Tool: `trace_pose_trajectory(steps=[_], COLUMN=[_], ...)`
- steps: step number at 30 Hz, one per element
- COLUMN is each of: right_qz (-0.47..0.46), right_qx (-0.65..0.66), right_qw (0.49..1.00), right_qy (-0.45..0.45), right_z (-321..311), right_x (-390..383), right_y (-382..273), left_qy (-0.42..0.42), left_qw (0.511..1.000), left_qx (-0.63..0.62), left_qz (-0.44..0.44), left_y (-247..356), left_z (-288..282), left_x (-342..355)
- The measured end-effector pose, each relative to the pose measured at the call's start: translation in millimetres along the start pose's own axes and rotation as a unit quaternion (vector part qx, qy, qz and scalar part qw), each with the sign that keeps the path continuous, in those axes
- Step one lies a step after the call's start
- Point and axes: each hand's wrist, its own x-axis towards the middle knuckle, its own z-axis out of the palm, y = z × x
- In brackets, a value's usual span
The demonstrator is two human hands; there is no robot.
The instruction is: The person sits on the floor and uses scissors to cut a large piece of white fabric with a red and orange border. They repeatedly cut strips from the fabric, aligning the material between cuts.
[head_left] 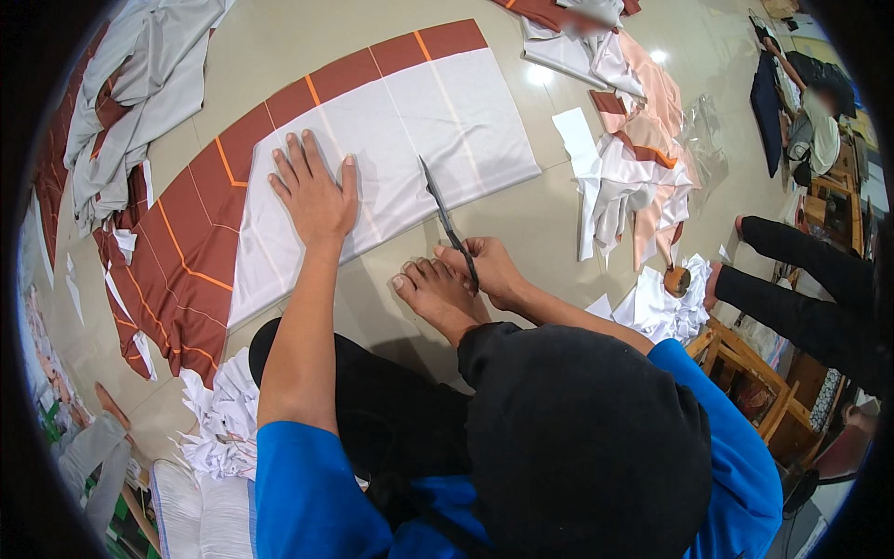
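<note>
My left hand [309,191] lies flat, fingers spread, on white fabric [484,121] backed by brown fabric [172,279] with orange and pale lines, which shows along the top and at the left. My right hand [489,270] grips black scissors [442,214] whose blades point up over the white fabric, right of my left hand. A bare foot [433,293] rests on the tiled floor just below the scissors, partly behind my right hand.
Fabric heaps [154,65] lie left and right [643,177], with white scraps [219,424] nearby. A black cloth-covered shape [587,429] fills the lower centre. At right are another person's dark-trousered legs [792,298], another person [819,121] and wooden furniture [745,373].
</note>
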Motion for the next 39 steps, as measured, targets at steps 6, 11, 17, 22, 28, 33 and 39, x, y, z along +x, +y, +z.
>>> trace_pose_trajectory(steps=[6, 11, 17, 22, 28, 33, 39], right_qz=[0.005, -0.003, 0.005, -0.004, -0.005, -0.006, -0.006], right_qx=[-0.007, -0.027, -0.02, -0.008, -0.006, -0.008, -0.013], right_qw=[1.0, 1.0, 1.0, 1.0, 1.0, 1.0, 1.0], right_qy=[0.0, 0.007, 0.001, 0.002, -0.002, 0.012, 0.009], right_z=[-1.7, -1.3, 0.3, -0.4, 1.2, 2.7, 1.6], right_x=[1.0, -0.3, -1.5, 11.2, 14.0, 13.2, 14.1], right_y=[0.3, 0.6, -13.6, -14.0, -17.1, -19.2, -18.4], left_qy=[-0.001, 0.003, 0.001, 0.003, 0.005, 0.009, 0.01], left_qw=[1.0, 1.0, 1.0, 1.0, 1.0, 1.0, 1.0], left_qx=[0.002, 0.002, -0.001, 0.0, 0.001, 0.004, 0.004], left_qz=[-0.001, 0.002, 0.001, 0.002, 0.003, 0.004, 0.003], left_y=[0.0, -0.1, -0.4, 1.4, -0.4, -0.9, -0.8], left_z=[-0.8, 0.5, -1.6, -0.6, -0.6, 1.0, 1.2], left_x=[0.0, 0.2, 0.1, 0.1, -0.8, -0.4, -0.8])
